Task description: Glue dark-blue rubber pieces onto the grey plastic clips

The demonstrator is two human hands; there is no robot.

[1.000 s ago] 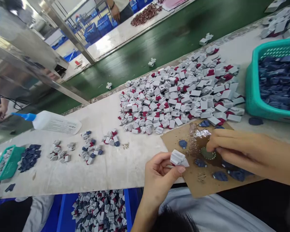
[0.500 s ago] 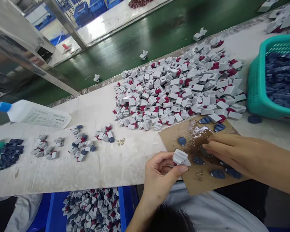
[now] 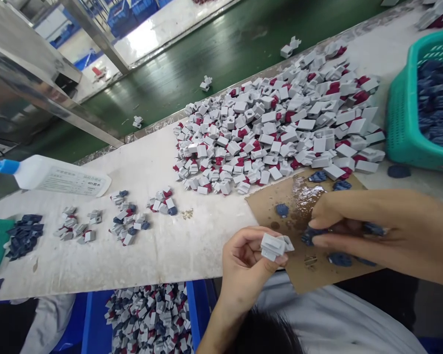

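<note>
Between the thumb and fingers of my left hand [image 3: 243, 265] is a light grey plastic piece [image 3: 272, 246], raised just above the table. My right hand [image 3: 376, 231] pinches a small dark blue plastic piece [image 3: 313, 234] over the cardboard sheet [image 3: 306, 275]. The cardboard is stained with shiny wet liquid. Several other dark blue pieces lie on it, among them one [image 3: 281, 210] near its left side and another [image 3: 340, 259] under my right hand. My right palm hides part of the sheet.
A large heap of grey and dark red pieces [image 3: 251, 132] lies behind the cardboard. At right stands a green basket [image 3: 402, 118] of blue pieces. A white bottle [image 3: 59, 174] lies at left near small piece clusters [image 3: 129, 221]. A blue bin [image 3: 194, 314] sits below the table edge.
My right hand has closed on a dark blue piece on the cardboard, its thumb now showing. The grey piece in my left hand has turned slightly. The view has shifted a little.
</note>
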